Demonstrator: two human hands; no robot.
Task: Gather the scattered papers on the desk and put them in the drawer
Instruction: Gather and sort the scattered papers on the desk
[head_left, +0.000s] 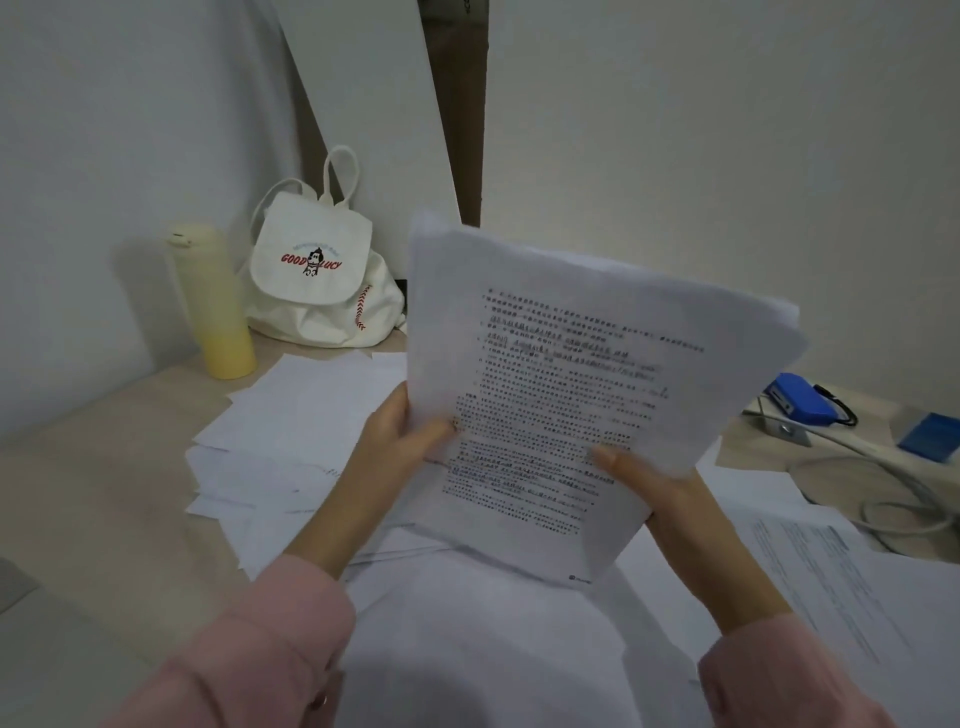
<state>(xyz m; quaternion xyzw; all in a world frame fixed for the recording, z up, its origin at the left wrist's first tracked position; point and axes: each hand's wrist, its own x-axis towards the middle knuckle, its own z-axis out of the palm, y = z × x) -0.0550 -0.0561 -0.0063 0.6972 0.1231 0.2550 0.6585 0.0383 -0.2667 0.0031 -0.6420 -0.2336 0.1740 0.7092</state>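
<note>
On the desk (104, 467), at its far left, stand a yellow bottle (213, 301) and a white bag (311, 270), with loose sheets (291, 415) fanned out just in front. The left hand (400, 441) pinches the stack of papers (571, 395) at its lower left edge, thumb on the printed face. The right hand (654, 493) pinches the lower right edge likewise, holding the stack tilted up off the desk. More sheets (810, 561) lie rightward, near a blue box (800, 397). The stack looks light, floppy and apt to slide apart, so gripping both side edges seems wise. No drawer shows.
</note>
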